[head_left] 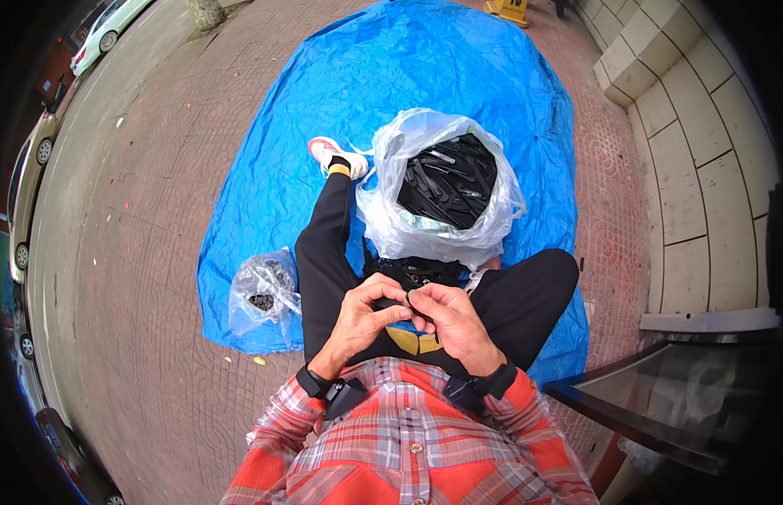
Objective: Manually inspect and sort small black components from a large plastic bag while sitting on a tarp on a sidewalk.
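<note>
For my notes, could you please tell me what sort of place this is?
Probably an outdoor roadside spot: parked cars stand at left, reddish paving flanks the tarp, a pale wall rises right.

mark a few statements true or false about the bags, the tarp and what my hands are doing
1. The tarp is green. False: it is blue.
2. The big bag holds black pieces. True.
3. The small bag lies to the person's right. False: it lies to the left.
4. The left hand and right hand are close together. True.
5. The shirt is plain white. False: it is plaid, with red.
</note>
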The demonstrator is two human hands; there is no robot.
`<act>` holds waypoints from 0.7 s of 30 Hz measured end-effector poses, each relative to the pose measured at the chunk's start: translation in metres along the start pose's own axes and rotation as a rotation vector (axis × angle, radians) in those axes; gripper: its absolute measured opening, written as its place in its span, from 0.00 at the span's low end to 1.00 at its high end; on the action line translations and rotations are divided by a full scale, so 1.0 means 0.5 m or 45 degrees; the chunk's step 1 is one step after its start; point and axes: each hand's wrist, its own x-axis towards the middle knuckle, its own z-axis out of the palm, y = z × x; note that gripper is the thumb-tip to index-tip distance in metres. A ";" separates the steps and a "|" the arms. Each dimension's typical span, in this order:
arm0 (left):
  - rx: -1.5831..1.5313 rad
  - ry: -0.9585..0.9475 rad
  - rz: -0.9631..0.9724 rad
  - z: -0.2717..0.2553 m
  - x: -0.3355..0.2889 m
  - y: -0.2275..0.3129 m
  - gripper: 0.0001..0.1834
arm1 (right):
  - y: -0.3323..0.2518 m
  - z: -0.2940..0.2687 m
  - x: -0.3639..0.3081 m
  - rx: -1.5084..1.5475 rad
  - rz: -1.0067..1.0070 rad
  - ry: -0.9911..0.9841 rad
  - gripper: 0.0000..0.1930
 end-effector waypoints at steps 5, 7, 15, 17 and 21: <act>0.140 -0.016 0.120 0.009 0.000 0.012 0.11 | 0.005 -0.015 -0.006 0.156 0.020 0.095 0.08; 0.145 -0.008 0.129 0.006 -0.003 0.009 0.12 | 0.000 -0.009 -0.011 0.142 -0.006 0.088 0.11; 0.132 -0.043 0.158 0.005 0.000 0.007 0.12 | -0.021 -0.017 -0.011 -0.050 0.015 -0.010 0.16; 0.199 -0.093 0.279 0.004 0.001 0.011 0.12 | -0.023 -0.016 -0.009 -0.054 0.082 -0.033 0.14; 0.282 -0.165 0.370 0.001 0.008 0.024 0.13 | -0.026 -0.015 -0.010 -0.121 0.079 -0.075 0.18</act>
